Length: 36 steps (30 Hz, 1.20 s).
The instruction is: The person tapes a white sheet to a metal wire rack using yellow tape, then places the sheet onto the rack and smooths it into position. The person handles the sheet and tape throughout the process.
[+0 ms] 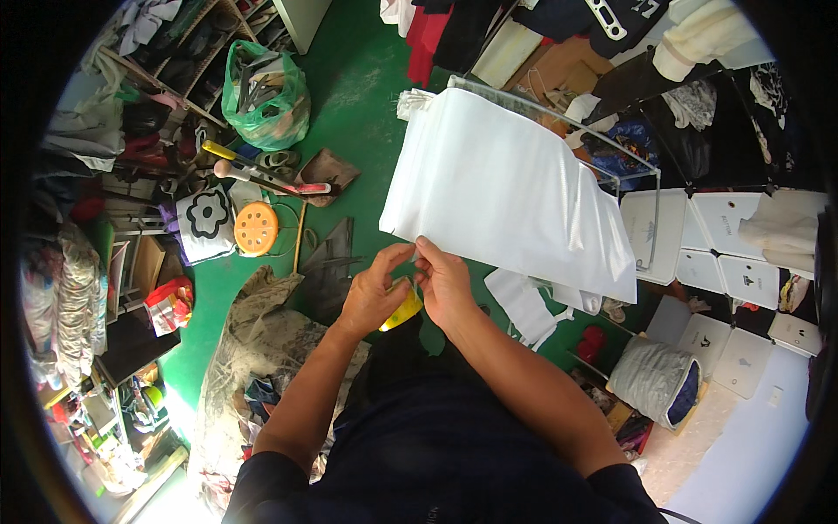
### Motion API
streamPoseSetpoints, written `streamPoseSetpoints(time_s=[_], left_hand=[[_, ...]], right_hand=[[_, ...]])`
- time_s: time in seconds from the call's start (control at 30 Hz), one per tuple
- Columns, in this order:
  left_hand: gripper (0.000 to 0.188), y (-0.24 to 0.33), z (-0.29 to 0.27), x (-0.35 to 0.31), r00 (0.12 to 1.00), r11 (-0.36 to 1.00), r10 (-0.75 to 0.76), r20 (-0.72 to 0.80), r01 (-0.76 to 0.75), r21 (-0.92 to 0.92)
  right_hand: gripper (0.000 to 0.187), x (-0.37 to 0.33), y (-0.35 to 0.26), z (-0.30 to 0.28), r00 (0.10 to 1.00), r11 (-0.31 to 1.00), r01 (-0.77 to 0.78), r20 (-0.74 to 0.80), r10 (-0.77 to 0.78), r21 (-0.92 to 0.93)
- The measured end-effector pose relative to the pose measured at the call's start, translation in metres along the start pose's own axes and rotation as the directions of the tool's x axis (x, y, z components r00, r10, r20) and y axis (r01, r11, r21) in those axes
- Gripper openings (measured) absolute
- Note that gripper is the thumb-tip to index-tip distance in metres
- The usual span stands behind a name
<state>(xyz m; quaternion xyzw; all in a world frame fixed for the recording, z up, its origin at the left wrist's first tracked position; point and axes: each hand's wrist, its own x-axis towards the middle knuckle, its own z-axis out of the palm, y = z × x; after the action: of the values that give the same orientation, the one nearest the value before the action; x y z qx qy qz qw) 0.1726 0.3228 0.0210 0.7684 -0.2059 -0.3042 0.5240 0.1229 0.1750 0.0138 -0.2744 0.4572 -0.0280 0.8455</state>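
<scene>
Seemingly partway: white sheets (506,175) already draped over metal rack (658,188); what remains unclear. Left hand (374,286) and right hand (443,284), fingertips pinched close beside sheets' nearest edge; cannot tell whether they grip anything small.

Metal frame (657,196): white sheets (506,183) draped over. Green floor (358,96): orange stool (256,229), green bag (292,113), apparently white pieces (519,301).

Sheets (506,188) plain wht – floor (349,113) grn, stool (256,229) orng, bag (194,248) wht w/ blk flower outline (208,215).
</scene>
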Motion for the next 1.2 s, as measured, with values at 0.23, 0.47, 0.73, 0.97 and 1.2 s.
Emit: streamPoseSetpoints(time_s=[0.23, 0.47, 0.73, 0.97, 1.2], left_hand=[[0.058, -0.006, 0.000, -0.012, 0.998, 1.000, 0.000, -0.059, 0.000, 0.004], [0.058, -0.010, 0.000, -0.020, 0.998, 1.000, 0.013, -0.055, -0.013, -0.006], [0.056, 0.005, 0.000, -0.034, 0.997, 0.998, 0.052, -0.057, -0.054, -0.035], [0.051, 0.037, 0.014, -0.040, 0.998, 0.998, 0.058, -0.008, -0.058, 0.027], [0.052, 0.051, 0.037, -0.048, 0.993, 0.994, 0.101, 0.055, -0.099, -0.038]], right_hand=[[0.011, 0.006, 0.005, 0.004, 0.998, 0.997, 0.049, -0.043, -0.052, -0.067], [0.021, 0.001, 0.008, -0.006, 0.996, 0.996, 0.037, 0.086, -0.031, -0.076], [0.040, -0.036, -0.015, -0.043, 0.974, 0.918, -0.027, 0.198, 0.113, -0.395], [0.030, -0.066, -0.026, -0.064, 0.885, 0.667, 0.252, 0.446, 0.134, -0.701], [0.015, -0.081, -0.054, -0.085, 0.889, 0.523, 0.355, 0.453, 0.067, -0.775]])
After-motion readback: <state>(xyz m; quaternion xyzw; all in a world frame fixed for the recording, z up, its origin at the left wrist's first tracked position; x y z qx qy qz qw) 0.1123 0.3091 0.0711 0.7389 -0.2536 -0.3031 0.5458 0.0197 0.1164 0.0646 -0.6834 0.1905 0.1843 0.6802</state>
